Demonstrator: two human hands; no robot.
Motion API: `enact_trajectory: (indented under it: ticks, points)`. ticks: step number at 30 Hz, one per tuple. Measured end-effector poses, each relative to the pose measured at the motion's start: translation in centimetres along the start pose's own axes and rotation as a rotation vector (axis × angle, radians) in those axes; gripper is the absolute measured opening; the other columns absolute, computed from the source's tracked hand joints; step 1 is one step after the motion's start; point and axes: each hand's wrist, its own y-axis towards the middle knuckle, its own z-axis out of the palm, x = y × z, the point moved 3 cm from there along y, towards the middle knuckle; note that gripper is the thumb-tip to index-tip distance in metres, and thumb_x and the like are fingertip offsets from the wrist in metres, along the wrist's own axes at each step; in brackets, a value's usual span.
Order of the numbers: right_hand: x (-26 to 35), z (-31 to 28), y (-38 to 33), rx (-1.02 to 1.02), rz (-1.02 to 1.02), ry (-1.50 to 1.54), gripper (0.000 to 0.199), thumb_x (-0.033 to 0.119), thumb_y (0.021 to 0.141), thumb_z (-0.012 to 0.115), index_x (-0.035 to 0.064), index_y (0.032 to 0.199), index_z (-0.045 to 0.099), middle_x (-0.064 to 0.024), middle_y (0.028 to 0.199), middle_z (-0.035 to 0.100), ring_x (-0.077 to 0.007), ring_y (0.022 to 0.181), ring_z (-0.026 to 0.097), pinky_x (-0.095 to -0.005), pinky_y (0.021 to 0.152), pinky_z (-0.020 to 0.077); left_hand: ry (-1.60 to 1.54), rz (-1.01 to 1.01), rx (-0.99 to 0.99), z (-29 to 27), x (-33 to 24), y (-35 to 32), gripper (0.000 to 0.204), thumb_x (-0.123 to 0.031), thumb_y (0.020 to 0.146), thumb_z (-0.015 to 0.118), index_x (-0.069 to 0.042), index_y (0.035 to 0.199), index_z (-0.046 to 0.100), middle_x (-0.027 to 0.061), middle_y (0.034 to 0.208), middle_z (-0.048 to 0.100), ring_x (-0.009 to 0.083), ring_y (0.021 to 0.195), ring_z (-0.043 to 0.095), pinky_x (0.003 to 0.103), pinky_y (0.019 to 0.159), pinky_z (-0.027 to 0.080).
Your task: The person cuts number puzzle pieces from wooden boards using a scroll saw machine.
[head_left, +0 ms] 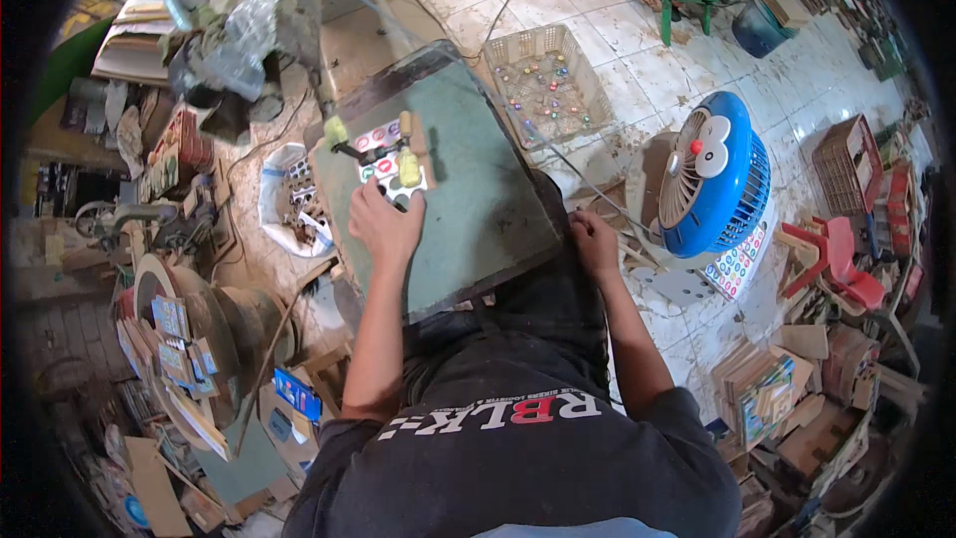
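Observation:
My left hand (pixel 388 224) is at the near edge of a white sheet (pixel 412 177) with round coloured pictures, its thumb and fingers gripping that edge. The sheet lies on a dark-edged green board (pixel 468 199) in front of me. Over it stands a small dark metal tool (pixel 372 153) with yellow-green wrapped ends; how it is fixed cannot be made out. My right hand (pixel 596 239) is closed beside my right thigh, right of the board. Its curled fingers hide whatever is in them, if anything.
A crate (pixel 554 130) with small coloured round pieces stands beyond the board. At the right are a blue fan (pixel 719 179), a sheet of round pictures (pixel 739 264) and a red chair (pixel 836 259). A white sack (pixel 284 201) of scraps sits left. Someone sits on a green stool (pixel 687 2).

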Motion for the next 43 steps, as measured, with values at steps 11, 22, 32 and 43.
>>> enact_trajectory:
  ticks: [11,22,32,43]
  points:
    - [20.4,-1.6,-3.6,0.081,-0.779,-0.024,0.024,-0.003,0.087,0.075,0.005,0.11,0.074,-0.0158,0.099,0.072,-0.0371,0.09,0.07,-0.0424,0.08,0.0566,-0.199,0.615,0.363,0.7,4.5,7.2,0.07,-0.029,0.092,0.073,-0.017,0.158,0.054,0.0213,0.169,0.039,0.0413,0.157,0.037,0.061,0.13,0.023]
    - [22.9,10.0,9.5,0.44,-0.906,-0.558,0.05,0.031,0.095,0.076,0.0136,0.141,0.067,-0.0232,0.149,0.057,-0.05,0.138,0.051,-0.0569,0.127,0.0322,-0.119,0.672,0.365,-1.2,3.0,4.9,0.077,-0.036,0.09,0.082,-0.021,0.16,0.054,0.0179,0.177,0.028,0.0356,0.16,0.034,0.058,0.132,0.023]
    - [22.0,10.3,9.1,0.271,-0.883,-0.641,0.05,0.041,0.098,0.073,0.0281,0.146,0.069,-0.0215,0.161,0.049,-0.051,0.145,0.044,-0.0583,0.122,0.0326,-0.079,0.769,0.454,-1.4,2.9,6.7,0.07,-0.035,0.093,0.079,-0.024,0.158,0.056,0.0173,0.177,0.027,0.0342,0.161,0.033,0.06,0.132,0.022]
    - [21.9,10.2,9.6,0.341,-0.81,-0.629,0.06,0.047,0.096,0.074,0.0221,0.15,0.065,-0.0216,0.169,0.041,-0.0511,0.153,0.038,-0.0608,0.127,0.0284,-0.073,0.765,0.433,-1.3,2.7,6.2,0.07,-0.033,0.092,0.081,-0.023,0.157,0.055,0.0154,0.178,0.026,0.0326,0.163,0.03,0.06,0.133,0.02]
